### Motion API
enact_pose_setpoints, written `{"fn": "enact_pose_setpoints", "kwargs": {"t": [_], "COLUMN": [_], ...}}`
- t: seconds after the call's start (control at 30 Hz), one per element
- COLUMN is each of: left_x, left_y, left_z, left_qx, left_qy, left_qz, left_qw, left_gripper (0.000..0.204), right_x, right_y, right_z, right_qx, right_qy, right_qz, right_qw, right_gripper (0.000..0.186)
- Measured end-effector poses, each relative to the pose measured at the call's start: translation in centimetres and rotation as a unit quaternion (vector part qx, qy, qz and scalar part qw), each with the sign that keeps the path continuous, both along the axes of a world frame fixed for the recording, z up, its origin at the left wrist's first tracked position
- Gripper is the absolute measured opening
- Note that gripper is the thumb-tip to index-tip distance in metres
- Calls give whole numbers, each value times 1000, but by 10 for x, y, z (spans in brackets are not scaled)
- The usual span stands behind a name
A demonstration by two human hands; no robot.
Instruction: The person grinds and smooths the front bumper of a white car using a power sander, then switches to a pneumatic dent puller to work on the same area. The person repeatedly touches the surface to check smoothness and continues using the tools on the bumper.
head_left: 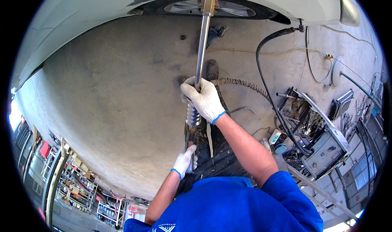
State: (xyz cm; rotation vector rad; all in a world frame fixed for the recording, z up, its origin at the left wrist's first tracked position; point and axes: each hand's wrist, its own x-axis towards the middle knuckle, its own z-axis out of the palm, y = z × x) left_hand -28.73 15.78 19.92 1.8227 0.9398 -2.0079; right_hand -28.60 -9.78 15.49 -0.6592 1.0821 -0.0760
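Note:
A slide hammer (202,48) runs from the car body down toward me, with a shiny rod and a brass-coloured head (208,3) against or close to the pale car panel (102,7). My right hand (204,99), in a white knit glove with a blue cuff, is closed round it at the upper end of the ribbed metal weight (193,114). Lower down, my left hand (184,160), gloved alike, is wrapped round the rear handle (190,144). My palms hide parts of the weight and handle. Whether the head is fixed to the panel I cannot tell.
A car wheel (212,8) is behind the head. On the floor by my shoes lies a blue-grey power tool (214,35). A thick black cable (261,60) and a coiled hose (241,82) run right to a cluttered metal machine (326,150). Shelves (77,187) stand lower left.

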Motion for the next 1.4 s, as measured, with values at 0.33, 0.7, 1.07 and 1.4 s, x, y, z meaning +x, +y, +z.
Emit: {"fn": "enact_pose_setpoints", "kwargs": {"t": [0.33,0.7,1.07,1.4], "left_x": [-3,-2,-3,-3], "left_y": [6,4,4,3], "left_z": [-4,-2,0,0], "left_qx": [20,9,-1,1], "left_qy": [-1,-4,-8,-11], "left_qz": [8,1,-8,-10], "left_qw": [1000,1000,1000,1000], "left_gripper": [40,39,43,44], "right_x": [4,3,-1,-1], "right_y": [1,3,3,3], "right_z": [1,-6,-5,-5], "right_qx": [-10,-22,-7,-20], "right_qy": [20,0,0,-5], "right_qz": [0,16,-5,10], "right_qw": [1000,1000,1000,1000], "right_gripper": [16,16,13,14]}}
